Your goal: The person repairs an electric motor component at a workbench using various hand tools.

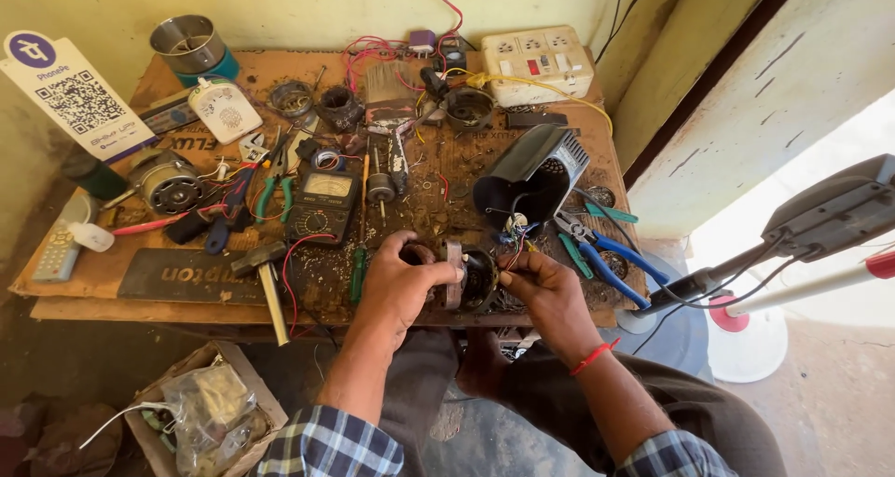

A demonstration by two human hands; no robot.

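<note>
My left hand (403, 276) grips a small round electric motor (468, 276) at the front edge of the wooden workbench (84, 295). On the motor's right side, my right hand (548, 286) pinches its coloured wires (515, 244). Those wires run up into a black plastic motor housing (531, 174) lying on its side just behind my hands. A red thread is tied round my right wrist.
A multimeter (322, 207), a hammer (266, 276), pliers (275, 193), blue-handled cutters (606, 258), several motor parts and a white switch-and-socket board (536, 62) crowd the bench. A fan stand (746, 281) rises at the right. A cardboard box (205, 412) sits below left.
</note>
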